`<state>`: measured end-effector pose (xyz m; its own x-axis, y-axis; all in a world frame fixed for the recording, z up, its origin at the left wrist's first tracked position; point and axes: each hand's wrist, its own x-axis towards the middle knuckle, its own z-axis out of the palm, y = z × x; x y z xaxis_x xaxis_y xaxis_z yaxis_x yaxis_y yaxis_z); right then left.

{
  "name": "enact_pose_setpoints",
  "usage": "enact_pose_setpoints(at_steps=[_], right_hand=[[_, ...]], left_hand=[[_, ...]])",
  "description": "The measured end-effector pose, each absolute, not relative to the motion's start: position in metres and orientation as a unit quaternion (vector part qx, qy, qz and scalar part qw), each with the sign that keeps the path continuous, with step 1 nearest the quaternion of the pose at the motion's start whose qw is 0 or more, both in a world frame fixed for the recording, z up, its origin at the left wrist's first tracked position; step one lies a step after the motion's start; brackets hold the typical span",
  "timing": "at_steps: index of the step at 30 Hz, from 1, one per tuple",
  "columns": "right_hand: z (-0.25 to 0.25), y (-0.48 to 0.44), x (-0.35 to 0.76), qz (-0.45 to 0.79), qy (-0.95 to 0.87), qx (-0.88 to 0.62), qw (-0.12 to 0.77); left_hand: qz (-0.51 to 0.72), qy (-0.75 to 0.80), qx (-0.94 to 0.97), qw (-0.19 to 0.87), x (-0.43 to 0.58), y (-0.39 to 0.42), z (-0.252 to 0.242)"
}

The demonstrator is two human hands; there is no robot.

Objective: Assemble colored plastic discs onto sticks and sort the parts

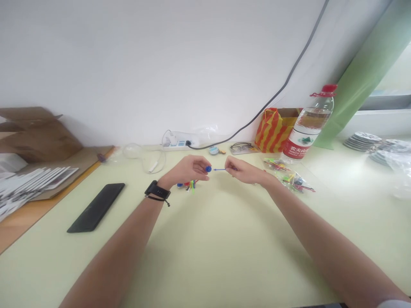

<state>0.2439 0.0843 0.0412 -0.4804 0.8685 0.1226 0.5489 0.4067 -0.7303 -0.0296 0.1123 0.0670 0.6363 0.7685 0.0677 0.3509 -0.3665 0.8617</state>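
Between the fingertips of my left hand [192, 169] is a small round blue plastic piece [208, 169], shaped like a little wheel or cap. My right hand [239, 169] pinches a thin blue stick [220, 169], whose tip points left at the round piece. A narrow gap separates the two. Below my left hand, partly hidden by it, several small coloured plastic pieces [192, 185] lie on the pale table [205, 248].
On the right are clear bags of colourful plastic parts [297, 182], a large water bottle [308, 124] and a striped bag [272, 130]. A power strip [180, 143] lies by the wall. A black slab [96, 208] and stacked white cards [35, 184] are at left.
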Motion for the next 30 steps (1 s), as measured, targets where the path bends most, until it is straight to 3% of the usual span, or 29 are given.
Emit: enact_pose_setpoints(at_steps=[7,17,30], right_hand=[[0.058,0.074,0.226,0.372,-0.743,-0.411,0.375],[0.049,0.077,0.215,0.380,-0.756,-0.352,0.399],[0.061,0.076,0.231,0.356,-0.776,-0.383,0.354]], left_hand=[[0.272,0.362,0.765,0.458,-0.020,0.106,0.065],[0.295,0.346,0.758,0.467,-0.012,0.102,0.064],[0.328,0.305,0.766,0.461,-0.006,0.096,0.066]])
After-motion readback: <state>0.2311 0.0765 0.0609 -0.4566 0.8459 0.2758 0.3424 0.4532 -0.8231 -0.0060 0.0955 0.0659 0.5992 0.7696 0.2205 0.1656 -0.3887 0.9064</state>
